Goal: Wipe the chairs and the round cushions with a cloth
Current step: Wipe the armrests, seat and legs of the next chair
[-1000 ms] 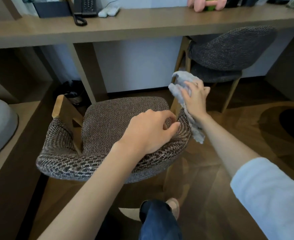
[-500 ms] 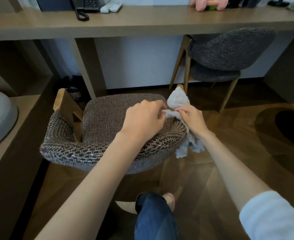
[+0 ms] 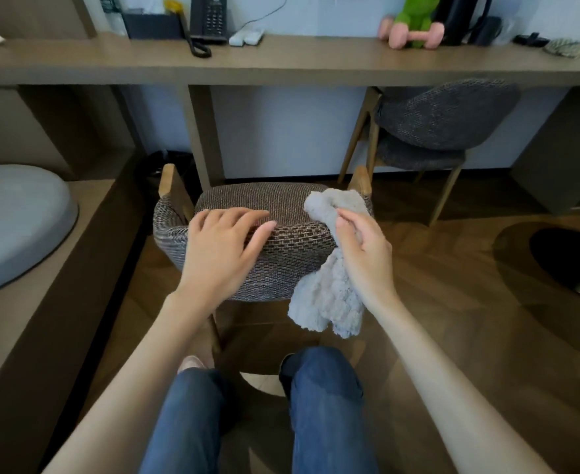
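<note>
Left hand (image 3: 223, 248) is sliding away from the cloth (image 3: 329, 302) since 0.5 s ago, now lying on the backrest top of the woven chair (image 3: 295, 254), fingers straightened and spread, gripping nothing; right hand (image 3: 363, 254) is holding the cloth at the backrest's right end, thumb and curled fingers pinching it (upper bunch sitting on the top edge, lower part hanging down behind); 2nd chair (image 3: 446, 114) is standing tucked under the desk (image 3: 281, 68), well apart; 1 round grey cushion (image 3: 14, 227) is lying on the low platform (image 3: 42, 319) at left.
</note>
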A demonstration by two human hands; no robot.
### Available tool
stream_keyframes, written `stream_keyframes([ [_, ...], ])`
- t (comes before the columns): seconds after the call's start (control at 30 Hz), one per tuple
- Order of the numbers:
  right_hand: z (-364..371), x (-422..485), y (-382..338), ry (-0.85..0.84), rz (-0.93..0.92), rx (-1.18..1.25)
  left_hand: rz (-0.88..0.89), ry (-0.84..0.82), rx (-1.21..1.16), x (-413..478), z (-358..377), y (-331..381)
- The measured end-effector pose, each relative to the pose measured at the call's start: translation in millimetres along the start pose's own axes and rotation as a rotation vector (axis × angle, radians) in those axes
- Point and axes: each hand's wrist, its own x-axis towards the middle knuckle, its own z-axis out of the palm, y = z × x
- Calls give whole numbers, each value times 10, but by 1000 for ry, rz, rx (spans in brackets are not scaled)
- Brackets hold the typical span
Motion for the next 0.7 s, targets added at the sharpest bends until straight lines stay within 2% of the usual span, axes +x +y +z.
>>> stream_keyframes([
  [0.1, 260, -240, -187, -113, -173, -80, -80, -26, -52, -230, -41, -358],
  [0.17, 403, -308, -216, -168, -222, -199, -150, -60, -195, -312, -32, -490],
  [0.27, 475, -273, -219, -125, -222, -285, -201, -89, -345, -262, 7, -532],
  [0.7, 466, 454, -5, -68, -174, -411, -124, -114, -303, 544, 420, -550],
])
